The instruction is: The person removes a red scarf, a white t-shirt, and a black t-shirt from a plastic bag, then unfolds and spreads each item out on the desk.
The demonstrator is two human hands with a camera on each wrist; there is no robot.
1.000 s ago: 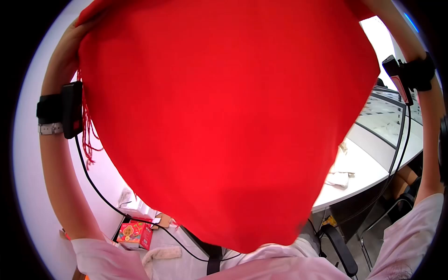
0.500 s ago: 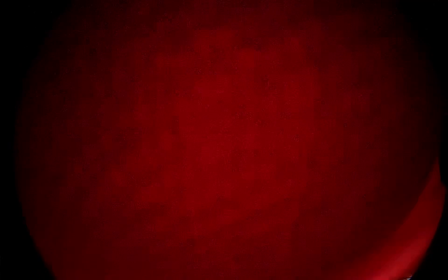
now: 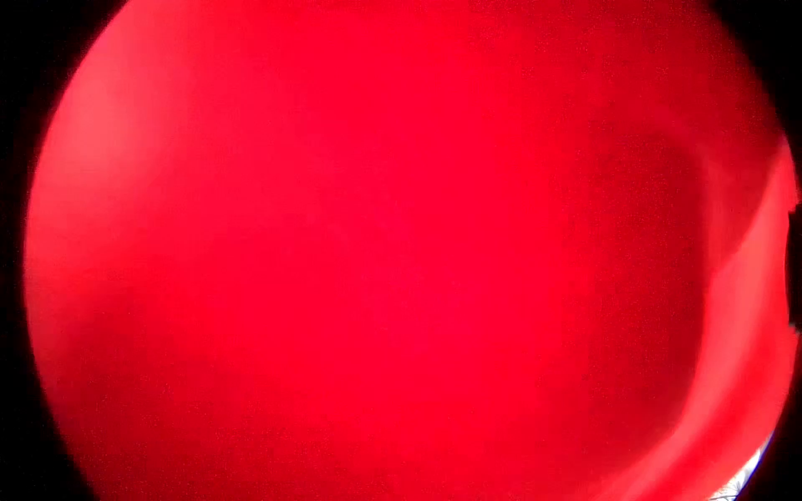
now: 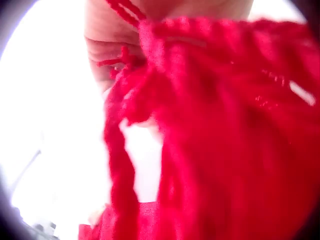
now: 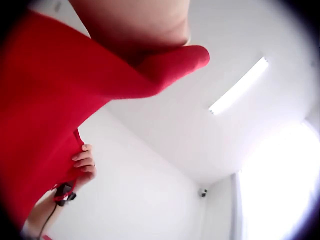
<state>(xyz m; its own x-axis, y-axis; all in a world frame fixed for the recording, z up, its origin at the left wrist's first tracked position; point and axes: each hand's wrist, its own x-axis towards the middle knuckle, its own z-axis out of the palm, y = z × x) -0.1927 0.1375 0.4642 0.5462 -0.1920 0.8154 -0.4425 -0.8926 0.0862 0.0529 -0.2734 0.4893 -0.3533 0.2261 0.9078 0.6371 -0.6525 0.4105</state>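
Observation:
A red fringed scarf (image 3: pixel 376 250) covers nearly the whole head view, with a lighter fold along the right edge; both hands are hidden there. In the right wrist view my left hand (image 5: pixel 85 165) grips the scarf's far edge, fingers curled over it, a black camera strap (image 5: pixel 64 194) below on the wrist. My right hand (image 5: pixel 140 22) is at the top of that view, with the cloth wrapped over the ends of its digits. The left wrist view has twisted red tassels (image 4: pixel 120 165) hanging close to the lens, below part of the left hand (image 4: pixel 112 35).
The right wrist view looks up at a white ceiling with a lit tube lamp (image 5: pixel 239 86). A small dark device (image 5: pixel 202 192) sits in the wall corner, left of a bright window (image 5: pixel 280 185).
The scarf, stretched between raised hands before me a second ago, has come over the head camera. Since half a second ago the red has brightened and the fold at right has widened.

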